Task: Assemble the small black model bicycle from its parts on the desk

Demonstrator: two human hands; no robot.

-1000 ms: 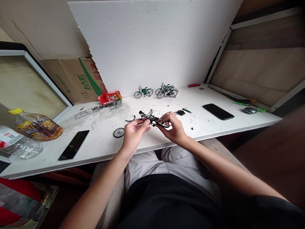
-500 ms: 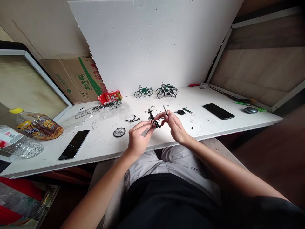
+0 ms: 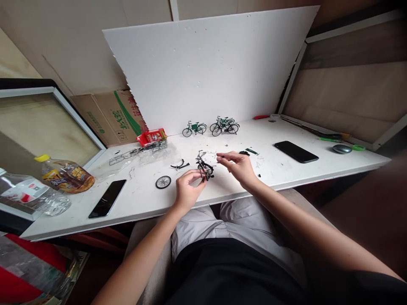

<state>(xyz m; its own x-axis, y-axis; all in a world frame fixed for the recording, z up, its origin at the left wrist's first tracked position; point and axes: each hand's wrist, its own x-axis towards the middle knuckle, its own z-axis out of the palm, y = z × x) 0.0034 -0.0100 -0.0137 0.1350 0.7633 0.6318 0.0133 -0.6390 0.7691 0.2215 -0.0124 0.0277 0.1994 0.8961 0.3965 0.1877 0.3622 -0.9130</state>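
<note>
A partly built black model bicycle (image 3: pixel 205 167) is tilted just above the table, its wheel on the far side. My left hand (image 3: pixel 187 188) is closed on its near end, thumb and fingers pinching the frame. To the right of the bicycle, my right hand (image 3: pixel 240 167) is raised with thumb and fingers pinched together. A small dark bit shows at those fingertips, too small to name. A loose spoked wheel (image 3: pixel 163 182) lies left of my left hand. Behind it rests a black curved bicycle part (image 3: pixel 179 164).
Three model bicycles stand at the back, one a green bicycle (image 3: pixel 194 128). A phone (image 3: pixel 108 198) and bottles, including a yellow-capped bottle (image 3: pixel 68 174), are at left. Another phone (image 3: pixel 296 151) and a mouse (image 3: pixel 341 148) are at right. Part frames (image 3: pixel 138 152) and a red packet (image 3: pixel 151 137) lie back left.
My right hand has drawn away from the bicycle; the thin dark rod that stuck up from its fingers no longer shows. The bicycle sits lower, its wheel more visible. The camera view has shifted.
</note>
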